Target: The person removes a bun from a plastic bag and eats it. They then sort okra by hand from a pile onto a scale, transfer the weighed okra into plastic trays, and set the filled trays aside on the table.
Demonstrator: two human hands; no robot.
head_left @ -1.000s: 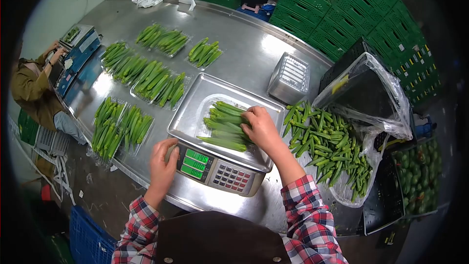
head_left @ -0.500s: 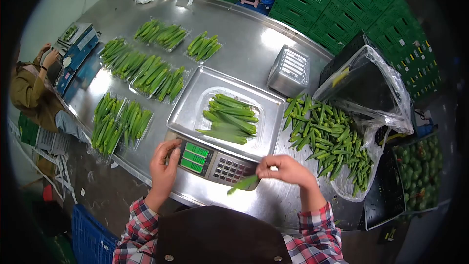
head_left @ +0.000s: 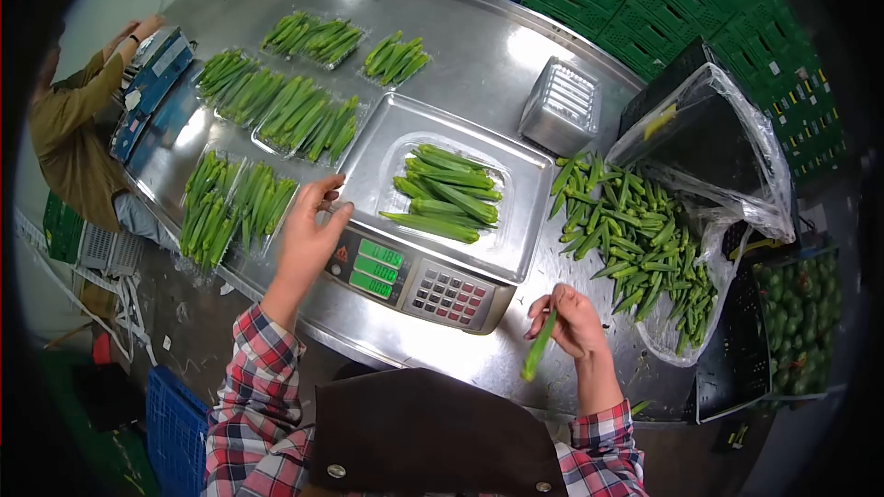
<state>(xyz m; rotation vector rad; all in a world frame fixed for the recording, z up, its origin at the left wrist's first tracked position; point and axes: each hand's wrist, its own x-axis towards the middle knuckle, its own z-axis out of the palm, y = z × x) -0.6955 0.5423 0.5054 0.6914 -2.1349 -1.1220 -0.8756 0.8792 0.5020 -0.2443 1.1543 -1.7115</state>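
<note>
A single okra pod (head_left: 540, 352) hangs tip-down from my right hand (head_left: 571, 317), pinched between thumb and fingers to the right of the scale's keypad. My left hand (head_left: 315, 225) is at the left corner of the weighing tray (head_left: 368, 161), its thumb and fingers apart with nothing between them. On that tray a clear plastic punnet holds a row of okra (head_left: 451, 193). The scale's display (head_left: 378, 267) glows green below it. To the right, loose okra (head_left: 635, 244) spills out of a plastic-lined black crate (head_left: 691, 143).
Several filled okra punnets (head_left: 290, 115) cover the table's left side. Stacked clear punnets (head_left: 562, 106) stand behind the scale. A crate of dark green produce (head_left: 801, 313) is at far right, green crates (head_left: 681, 0) behind. Another person (head_left: 87, 129) works by a blue machine (head_left: 152, 83).
My right hand has moved right, away from the keypad, with the okra pod. My left hand has risen toward the tray's corner. The view has shifted slightly.
</note>
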